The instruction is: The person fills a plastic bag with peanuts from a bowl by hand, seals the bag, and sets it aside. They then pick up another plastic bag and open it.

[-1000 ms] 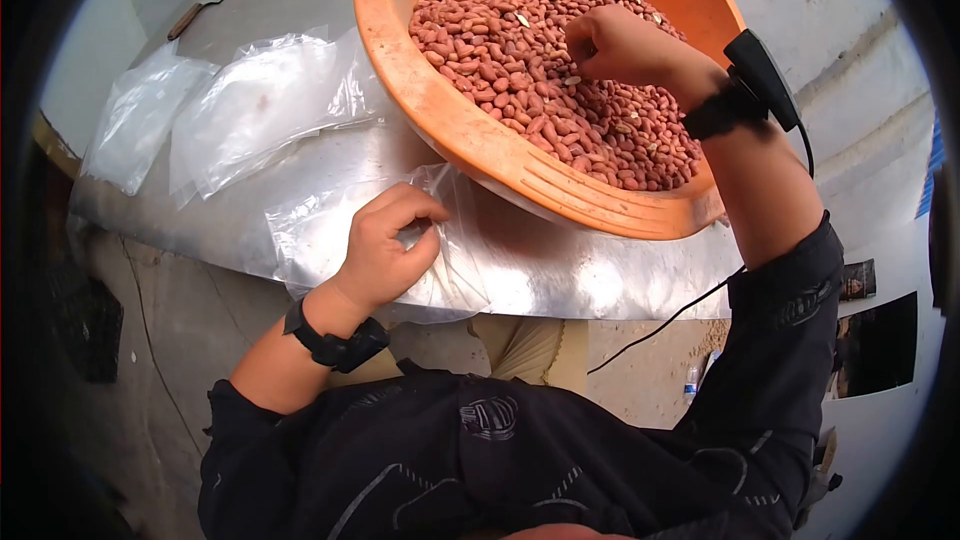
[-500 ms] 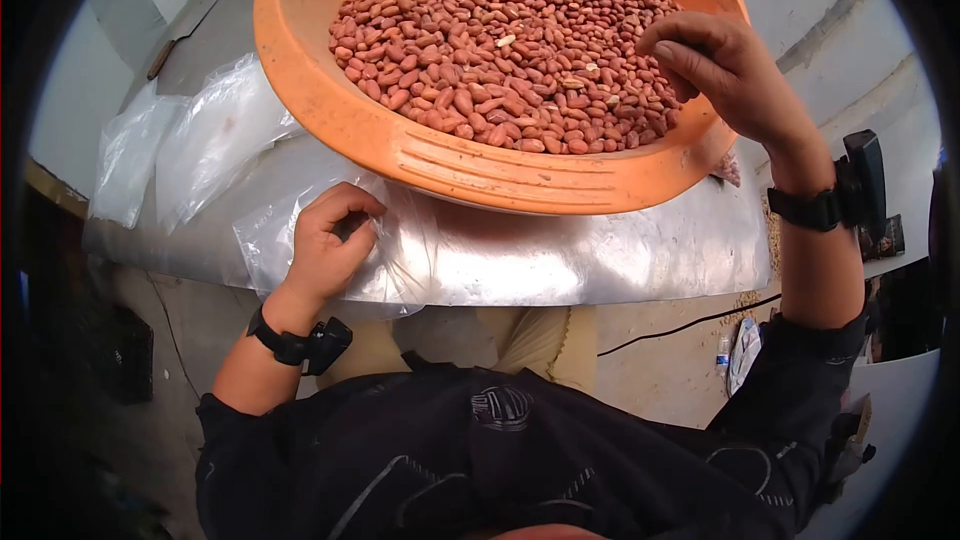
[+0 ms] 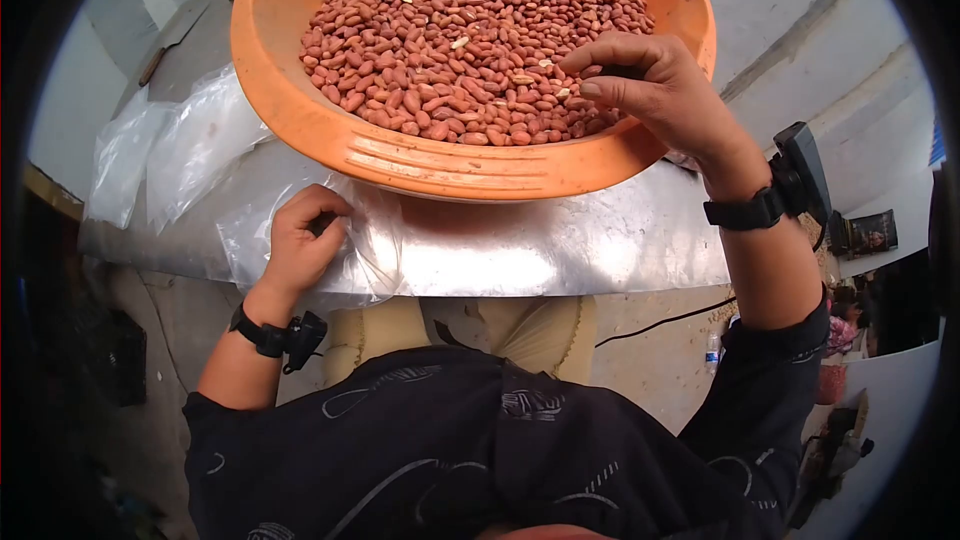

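Note:
A large orange basin [image 3: 450, 165] holds a heap of red-skinned peanuts [image 3: 450, 50], with a few pale ones among them. My right hand [image 3: 655, 90] hovers over the right side of the heap, thumb and forefinger apart and nothing visible between them; its other fingers are partly hidden. To the lower left of the basin, my left hand [image 3: 308, 240] has thumb and forefinger pinched on a clear plastic bag [image 3: 375, 260]. That bag lies on the metal tabletop [image 3: 560, 250], partly under the hand and along the front edge.
More clear plastic bags [image 3: 195, 145] lie on the table at the left. Behind them rests a thin tool with a dark handle [image 3: 155, 65]. A black cable [image 3: 665, 320] and a bottle [image 3: 712, 352] are on the floor to the right. Dark straps with devices circle both wrists.
My right hand has moved left and inward over the peanuts, its thumb and forefinger spreading apart. My left hand keeps its pinch on the bag. The whole view has shifted slightly.

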`<state>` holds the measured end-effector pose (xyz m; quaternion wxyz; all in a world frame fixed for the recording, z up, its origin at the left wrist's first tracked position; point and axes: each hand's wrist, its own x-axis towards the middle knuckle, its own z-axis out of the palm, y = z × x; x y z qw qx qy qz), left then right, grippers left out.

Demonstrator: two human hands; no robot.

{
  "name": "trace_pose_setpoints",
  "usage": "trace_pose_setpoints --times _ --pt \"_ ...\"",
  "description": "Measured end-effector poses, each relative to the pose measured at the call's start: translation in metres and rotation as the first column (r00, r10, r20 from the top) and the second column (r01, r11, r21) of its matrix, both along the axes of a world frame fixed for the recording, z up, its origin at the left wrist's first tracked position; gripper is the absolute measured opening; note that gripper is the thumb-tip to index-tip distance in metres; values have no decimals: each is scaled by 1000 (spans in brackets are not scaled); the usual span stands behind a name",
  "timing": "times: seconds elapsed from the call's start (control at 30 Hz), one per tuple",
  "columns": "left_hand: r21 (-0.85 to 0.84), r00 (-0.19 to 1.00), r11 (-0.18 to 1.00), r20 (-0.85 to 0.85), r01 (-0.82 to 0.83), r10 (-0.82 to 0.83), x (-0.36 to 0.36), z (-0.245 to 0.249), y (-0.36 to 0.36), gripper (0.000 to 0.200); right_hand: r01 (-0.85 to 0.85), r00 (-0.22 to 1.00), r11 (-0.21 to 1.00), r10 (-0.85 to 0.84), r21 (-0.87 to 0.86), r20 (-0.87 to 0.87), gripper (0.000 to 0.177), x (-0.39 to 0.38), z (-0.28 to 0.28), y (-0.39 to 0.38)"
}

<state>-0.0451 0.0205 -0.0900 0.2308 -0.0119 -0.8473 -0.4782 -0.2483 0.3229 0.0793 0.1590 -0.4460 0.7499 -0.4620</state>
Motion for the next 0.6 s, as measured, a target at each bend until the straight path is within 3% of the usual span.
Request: trace_pose_setpoints --times 0.03,0.13,0.23,0.53,0.6 --pt "4 1000 1000 -1 3 -3 0 -1 0 11 8 1000 999 -8 31 9 18 2 2 0" --pt "-26 999 999 -27 31 -31 -1 0 0 13 -51 972 999 50 3 -231 18 -3 -7 -6" --pt "-10 998 998 -2 66 -66 1 6 2 15 82 991 989 -94 126 96 16 7 -5 -11" --pt "162 984 971 -48 177 -171 1 3 -6 11 278 958 939 -254 204 -136 15 12 -12 -20" --pt "167 988 974 1 151 -154 1 5 -6 11 300 953 930 -281 214 -111 12 16 -9 -22"
